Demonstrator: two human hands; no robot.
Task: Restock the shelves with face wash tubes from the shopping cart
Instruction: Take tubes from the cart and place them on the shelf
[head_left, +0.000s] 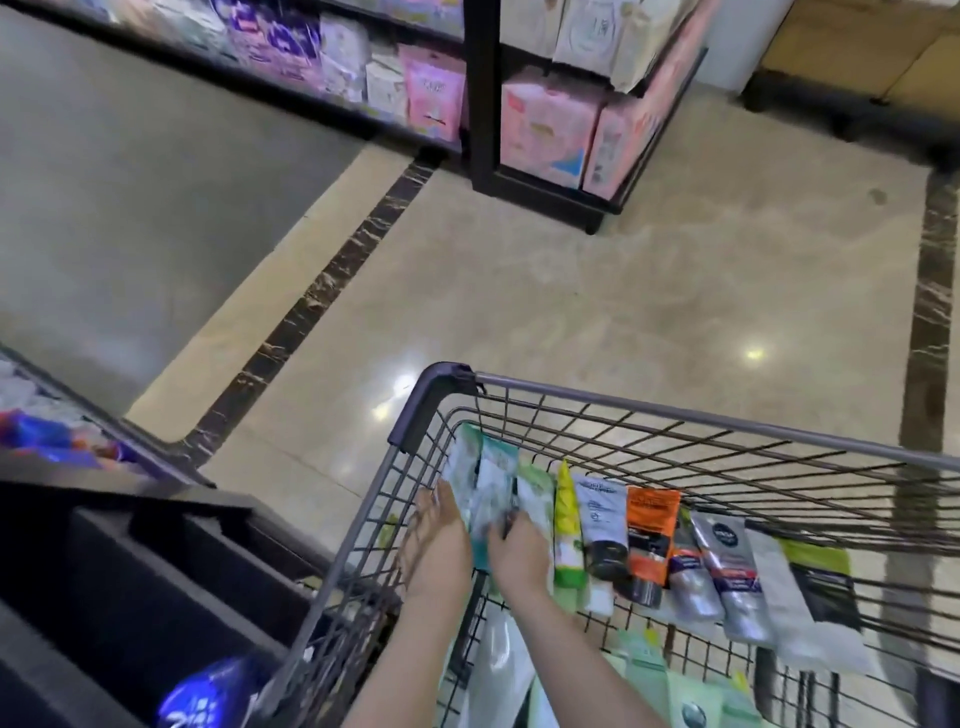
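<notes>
Both hands reach into the wire shopping cart (675, 415): left hand (436, 545) lies flat, fingers straight, against pale face wash tubes (491, 499); right hand (519, 551) curls around them. More tubes (652, 535) lie in a row alongside. Beyond, glossy beige floor (571, 291), then black shelves (480, 93) of pink packs (545, 130).

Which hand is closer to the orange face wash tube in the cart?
Right. The right hand sits a few tubes left of the orange face wash tube; the left hand is farther left.
</notes>
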